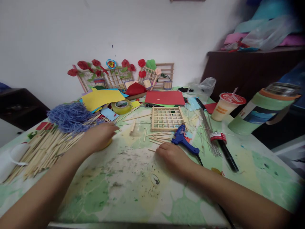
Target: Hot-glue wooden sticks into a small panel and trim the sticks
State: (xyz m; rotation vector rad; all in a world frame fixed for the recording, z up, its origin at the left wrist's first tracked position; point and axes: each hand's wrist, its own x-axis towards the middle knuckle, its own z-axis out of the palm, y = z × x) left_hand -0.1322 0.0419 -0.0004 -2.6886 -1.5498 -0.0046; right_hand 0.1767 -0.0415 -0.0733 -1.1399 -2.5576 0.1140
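Observation:
My left hand, blurred, is over the table beside the blue yarn and the long wooden sticks; what its fingers hold, if anything, cannot be made out. My right hand rests low with its fingers pinched together, a short wooden stick sticking out from the fingertips. Just beyond that hand lie several short sticks and a blue glue gun. The glue gun's nozzle is by the corner of a wooden lattice, which lies flat.
Coloured paper and a yellow tape roll lie behind. Lattices with paper flowers lean on the wall. At right are a drink cup, a green bottle, thin wires and a black marker.

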